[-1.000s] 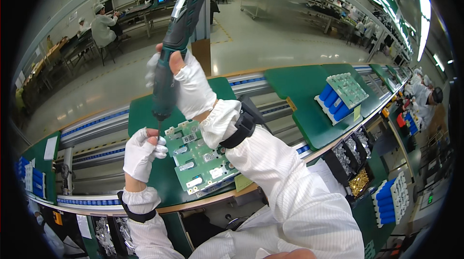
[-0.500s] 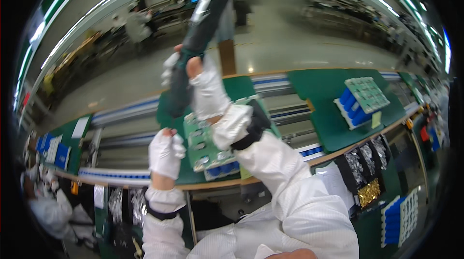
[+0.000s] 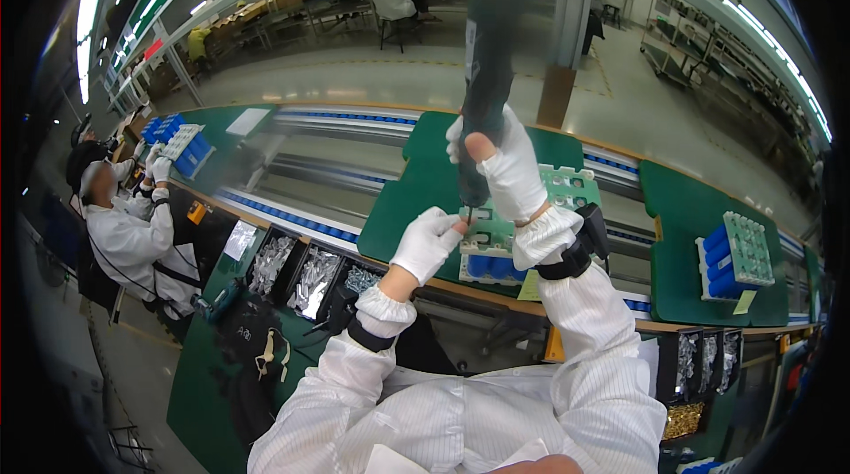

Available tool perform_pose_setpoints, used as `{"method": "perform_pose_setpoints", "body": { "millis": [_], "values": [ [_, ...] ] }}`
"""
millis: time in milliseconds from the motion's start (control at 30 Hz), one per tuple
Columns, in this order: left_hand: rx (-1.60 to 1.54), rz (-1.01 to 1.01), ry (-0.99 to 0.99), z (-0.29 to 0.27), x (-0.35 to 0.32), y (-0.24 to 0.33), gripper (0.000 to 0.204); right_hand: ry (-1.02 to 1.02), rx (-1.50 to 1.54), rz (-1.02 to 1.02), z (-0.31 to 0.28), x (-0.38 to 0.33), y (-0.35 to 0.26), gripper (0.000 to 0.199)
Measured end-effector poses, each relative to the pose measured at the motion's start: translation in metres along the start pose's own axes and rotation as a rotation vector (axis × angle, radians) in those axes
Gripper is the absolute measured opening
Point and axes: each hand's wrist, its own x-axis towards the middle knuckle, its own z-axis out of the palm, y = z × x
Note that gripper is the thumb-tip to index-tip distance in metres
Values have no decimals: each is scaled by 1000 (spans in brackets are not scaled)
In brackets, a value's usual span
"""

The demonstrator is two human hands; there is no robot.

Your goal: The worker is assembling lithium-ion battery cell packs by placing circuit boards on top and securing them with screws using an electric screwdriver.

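My right hand (image 3: 506, 175), in a white glove with a bare thumb tip, is wrapped around a long dark electric screwdriver (image 3: 485, 102) held upright. Its narrow bit points down at the left part of a battery pack (image 3: 492, 269), a block of blue cylinders under a pale green plate. Beside the bit is my left hand (image 3: 429, 244), also gloved, its fingers drawn together at the pack's left edge. Whatever they pinch, if anything, is too small to make out. The right hand and sleeve cover part of the plate, and the screwdriver's top is blurred.
Another battery pack (image 3: 733, 260) stands on a green board to the right. Black bins (image 3: 316, 281) of small metal parts line the bench's near edge, left and right. A conveyor (image 3: 301, 224) runs behind them. At far left, a co-worker (image 3: 124, 226) handles a blue pack (image 3: 189, 152).
The view has swung left. My right hand has brought the screwdriver down over the pack's left side, more upright. My left hand has moved from beside the pack to its edge, near the bit.
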Motion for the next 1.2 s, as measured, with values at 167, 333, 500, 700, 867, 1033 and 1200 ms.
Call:
{"method": "perform_pose_setpoints", "body": {
  "millis": [167,333,500,700,867,1033,1200],
  "values": [
    [67,117,24,3,-8,-11,19,-14,-17,43,2,-6,7,45],
    [27,87,-18,2,-12,-12,24,-24,-25,71,6,-12,1,43],
    [8,65,-2,4,-16,-12,25,-102,-71,42,6,-18,6,45],
    [-75,8,111,-4,-20,-8,26,-115,-86,77,3,-20,11,45],
    [-206,34,194,-16,-23,-6,33,-186,-14,79,11,-12,0,44],
    [-258,149,336,-20,-28,29,51,-201,-13,-1,16,-8,-21,79],
    [-534,200,400,-34,-41,71,75,-376,-81,97,53,-20,-40,82]
  ]
}}
